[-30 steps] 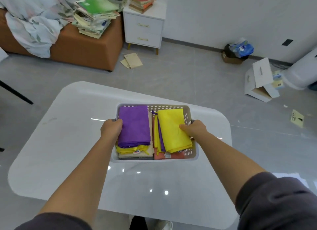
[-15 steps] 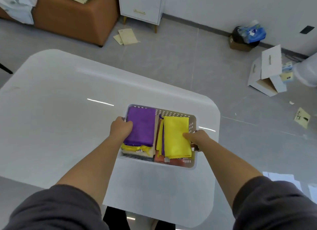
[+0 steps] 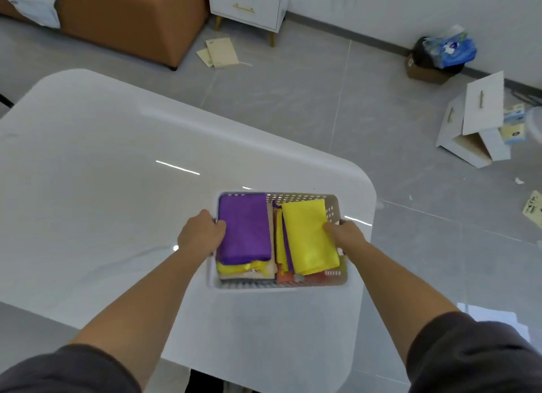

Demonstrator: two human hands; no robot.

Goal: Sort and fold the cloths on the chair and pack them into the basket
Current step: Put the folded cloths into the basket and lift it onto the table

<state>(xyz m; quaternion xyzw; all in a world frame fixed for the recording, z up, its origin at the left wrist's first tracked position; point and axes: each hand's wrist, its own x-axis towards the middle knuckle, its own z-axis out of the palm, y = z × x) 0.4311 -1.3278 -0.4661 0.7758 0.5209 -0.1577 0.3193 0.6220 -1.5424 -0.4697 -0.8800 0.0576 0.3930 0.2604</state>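
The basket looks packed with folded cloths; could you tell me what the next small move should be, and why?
Probably settle the basket flat on the table, a little inward from its corner, then let go. The left hand and right hand grip its two short sides, and the purple cloth and yellow cloth top folded stacks, so packing looks done.

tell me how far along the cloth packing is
Done: folded cloths fill the basket in two stacks, a purple cloth topping the left one, a yellow cloth the right. In hand: the left hand and right hand grip the basket's short sides at the white table. Left: no loose cloths show; the chair is out of view, so I cannot confirm none remain.
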